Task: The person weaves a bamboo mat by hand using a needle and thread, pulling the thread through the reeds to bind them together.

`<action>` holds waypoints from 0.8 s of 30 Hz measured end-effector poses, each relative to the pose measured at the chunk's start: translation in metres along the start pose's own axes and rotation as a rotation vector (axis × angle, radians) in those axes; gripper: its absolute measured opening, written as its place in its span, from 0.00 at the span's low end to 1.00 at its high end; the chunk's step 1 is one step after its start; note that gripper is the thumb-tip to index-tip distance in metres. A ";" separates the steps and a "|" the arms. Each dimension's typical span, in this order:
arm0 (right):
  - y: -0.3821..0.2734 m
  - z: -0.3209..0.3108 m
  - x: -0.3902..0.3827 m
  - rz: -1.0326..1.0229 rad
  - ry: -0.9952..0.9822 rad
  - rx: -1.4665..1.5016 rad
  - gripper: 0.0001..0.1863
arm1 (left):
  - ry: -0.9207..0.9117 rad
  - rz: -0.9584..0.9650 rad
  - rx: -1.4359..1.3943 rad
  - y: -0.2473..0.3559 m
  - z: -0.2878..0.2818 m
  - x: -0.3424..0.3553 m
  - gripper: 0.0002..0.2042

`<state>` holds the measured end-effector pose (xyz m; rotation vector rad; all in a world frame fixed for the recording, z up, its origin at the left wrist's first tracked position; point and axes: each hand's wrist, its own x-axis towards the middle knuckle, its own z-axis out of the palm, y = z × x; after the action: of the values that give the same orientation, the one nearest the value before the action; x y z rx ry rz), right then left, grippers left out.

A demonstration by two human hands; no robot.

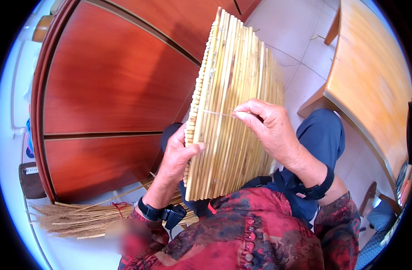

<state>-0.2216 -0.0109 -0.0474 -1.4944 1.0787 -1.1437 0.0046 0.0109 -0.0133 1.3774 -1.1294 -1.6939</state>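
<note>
A panel of pale yellow stalks (246, 67), laid side by side, stands tilted over my lap. My left hand (176, 153) grips its left edge, the thumb on the front face and the fingers behind, partly hidden. Light thread (217, 113) runs across the stalks from near that edge to my right hand (271, 126). Thumb and forefinger there pinch a thin needle (232, 110), its tip just showing. Small pale stitches (211, 74) dot the panel's upper left. Along its left side, cut stalk ends (198, 92) form a bumpy row.
Red-brown cabinet doors (107, 67) stand close on the left. At the right is a light wooden table (368, 67). A bundle of dry stalks with brushy heads (71, 218) lies at lower left, tied with red string. Pale floor tiles (287, 27) show beyond the panel.
</note>
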 end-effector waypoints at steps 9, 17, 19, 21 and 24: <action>-0.005 0.046 0.004 -0.314 0.099 -0.268 0.06 | 0.026 0.048 0.020 0.002 -0.005 -0.026 0.32; -0.030 0.051 -0.011 -0.070 -0.072 -0.111 0.05 | 0.033 0.079 0.008 -0.001 -0.006 -0.039 0.32; -0.040 0.057 -0.019 -0.038 -0.110 0.018 0.06 | 0.024 0.090 0.009 -0.002 -0.007 -0.041 0.32; -0.046 0.062 -0.025 -0.105 -0.087 0.010 0.06 | -0.006 0.085 -0.031 0.000 -0.006 -0.042 0.32; -0.046 0.070 -0.036 -0.394 -0.054 -0.146 0.04 | -0.048 0.119 -0.068 -0.003 -0.012 -0.043 0.33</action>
<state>-0.1545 0.0433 -0.0173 -1.9000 0.8666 -1.3024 0.0252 0.0479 -0.0003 1.2099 -1.1472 -1.6724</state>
